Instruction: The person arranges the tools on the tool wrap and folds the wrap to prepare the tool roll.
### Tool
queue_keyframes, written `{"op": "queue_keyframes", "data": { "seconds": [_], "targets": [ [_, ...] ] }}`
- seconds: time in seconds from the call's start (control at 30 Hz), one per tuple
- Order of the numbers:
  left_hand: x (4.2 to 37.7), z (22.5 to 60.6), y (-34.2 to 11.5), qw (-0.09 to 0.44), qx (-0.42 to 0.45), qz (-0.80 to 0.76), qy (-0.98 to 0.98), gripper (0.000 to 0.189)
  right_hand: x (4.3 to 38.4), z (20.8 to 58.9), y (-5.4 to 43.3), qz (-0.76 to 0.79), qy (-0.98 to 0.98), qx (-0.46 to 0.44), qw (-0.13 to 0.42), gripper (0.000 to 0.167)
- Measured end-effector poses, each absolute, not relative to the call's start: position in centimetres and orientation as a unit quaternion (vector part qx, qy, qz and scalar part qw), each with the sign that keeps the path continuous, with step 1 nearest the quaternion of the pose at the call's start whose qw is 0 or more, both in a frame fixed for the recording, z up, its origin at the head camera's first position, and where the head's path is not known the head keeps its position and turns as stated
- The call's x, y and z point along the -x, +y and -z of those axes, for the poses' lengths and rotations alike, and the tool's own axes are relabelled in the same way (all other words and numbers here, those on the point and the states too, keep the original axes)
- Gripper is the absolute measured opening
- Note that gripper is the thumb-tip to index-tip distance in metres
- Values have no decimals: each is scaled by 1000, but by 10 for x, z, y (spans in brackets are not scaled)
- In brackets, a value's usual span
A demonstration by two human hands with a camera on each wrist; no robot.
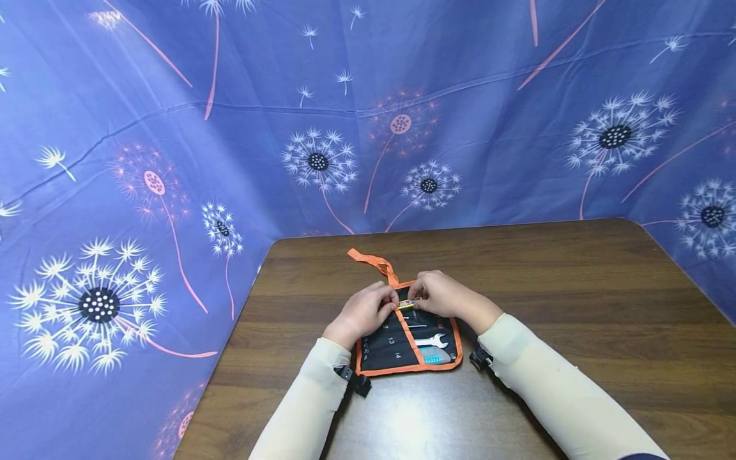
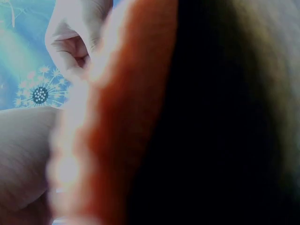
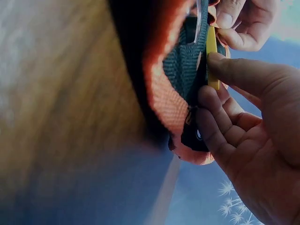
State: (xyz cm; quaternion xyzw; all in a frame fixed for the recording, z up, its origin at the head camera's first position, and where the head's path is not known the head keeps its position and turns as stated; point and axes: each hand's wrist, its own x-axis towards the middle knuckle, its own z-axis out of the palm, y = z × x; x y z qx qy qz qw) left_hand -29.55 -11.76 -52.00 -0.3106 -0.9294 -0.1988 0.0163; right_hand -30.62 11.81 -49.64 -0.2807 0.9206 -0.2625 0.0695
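A black tool roll with orange binding lies on the table, printed with pale numbers on its left half. My left hand pinches the orange strip near its upper middle. In the right wrist view, the left fingertips are at that orange trim. Between the hands is a small flat yellow piece, its kind unclear. My right hand pinches it, thumb on its face and fingers curled behind. The left wrist view is mostly blurred orange edging and black cloth.
Pockets on the roll's right half hold a wrench and a teal-handled tool. An orange tie strap extends beyond the roll's far edge. The brown wooden table meets a blue dandelion-print cloth behind.
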Motion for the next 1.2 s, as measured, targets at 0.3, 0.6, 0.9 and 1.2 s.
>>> {"op": "queue_keyframes", "data": {
  "seconds": [0.3,0.6,0.9,1.2],
  "targets": [
    [297,520,-120,19,311,221,-924,5,304,496,121,252,927,271,64,9],
    [301,515,-133,18,293,228,-928,11,305,495,125,260,927,258,75,9],
    [304,517,-139,10,286,214,-934,13,307,494,125,246,930,258,84,10],
    [304,518,-137,17,283,206,-937,12,313,497,122,241,930,264,83,5]
  ]
}}
